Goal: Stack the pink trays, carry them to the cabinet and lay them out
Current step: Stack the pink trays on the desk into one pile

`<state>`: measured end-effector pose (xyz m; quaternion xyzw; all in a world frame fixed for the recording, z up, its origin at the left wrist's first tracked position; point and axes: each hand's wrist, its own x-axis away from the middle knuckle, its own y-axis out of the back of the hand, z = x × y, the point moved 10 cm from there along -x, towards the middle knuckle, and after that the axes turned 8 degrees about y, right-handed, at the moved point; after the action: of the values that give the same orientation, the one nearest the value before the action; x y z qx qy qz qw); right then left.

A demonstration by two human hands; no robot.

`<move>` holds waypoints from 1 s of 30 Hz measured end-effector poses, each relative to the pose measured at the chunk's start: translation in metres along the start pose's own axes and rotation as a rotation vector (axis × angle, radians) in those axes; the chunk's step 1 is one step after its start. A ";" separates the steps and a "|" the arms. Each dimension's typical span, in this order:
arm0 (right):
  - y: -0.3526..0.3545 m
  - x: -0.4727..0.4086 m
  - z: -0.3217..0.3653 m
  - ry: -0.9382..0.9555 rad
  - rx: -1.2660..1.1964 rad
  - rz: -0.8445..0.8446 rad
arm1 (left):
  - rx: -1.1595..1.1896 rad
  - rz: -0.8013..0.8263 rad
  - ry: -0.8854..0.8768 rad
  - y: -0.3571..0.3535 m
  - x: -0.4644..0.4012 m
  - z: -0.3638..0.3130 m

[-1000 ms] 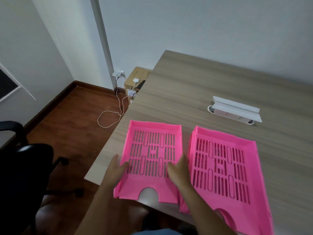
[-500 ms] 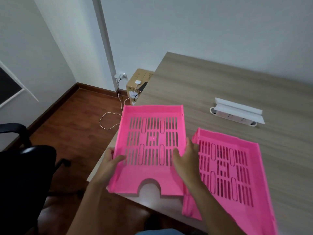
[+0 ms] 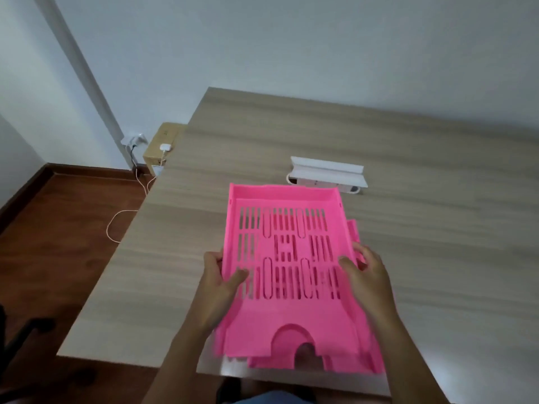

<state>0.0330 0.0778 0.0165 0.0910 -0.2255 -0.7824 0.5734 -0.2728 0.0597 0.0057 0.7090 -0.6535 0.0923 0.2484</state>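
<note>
I hold a pink slotted tray (image 3: 284,258) by both long sides, above the near part of the wooden table (image 3: 437,258). My left hand (image 3: 217,282) grips its left rim, thumb inside. My right hand (image 3: 366,272) grips its right rim. A second pink tray (image 3: 364,357) lies on the table directly beneath, mostly hidden; only its right edge and its front edge with the notch show. The held tray sits slightly left of the lower one and looks tilted up at the far end.
A white power strip under a white cover (image 3: 328,174) lies on the table behind the trays. Left of the table are a cardboard box (image 3: 160,147), a wall socket with a white cable (image 3: 125,220) on the wooden floor, and a black chair (image 3: 17,339).
Both hands lifted the left tray off the table and carried it right, over the second tray. The view shifted right as well.
</note>
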 end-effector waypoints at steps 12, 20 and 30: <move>0.043 0.001 -0.053 -0.113 -0.049 0.060 | -0.014 0.020 0.015 -0.068 0.002 0.009; 0.050 -0.003 -0.063 -0.106 -0.053 0.063 | -0.127 -0.005 0.013 -0.080 -0.005 0.017; 0.036 -0.012 -0.075 -0.107 -0.048 0.102 | -0.129 -0.029 0.053 -0.064 -0.027 0.026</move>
<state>0.0979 0.0613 -0.0346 0.0238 -0.2413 -0.7610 0.6017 -0.2190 0.0730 -0.0441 0.6982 -0.6408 0.0650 0.3124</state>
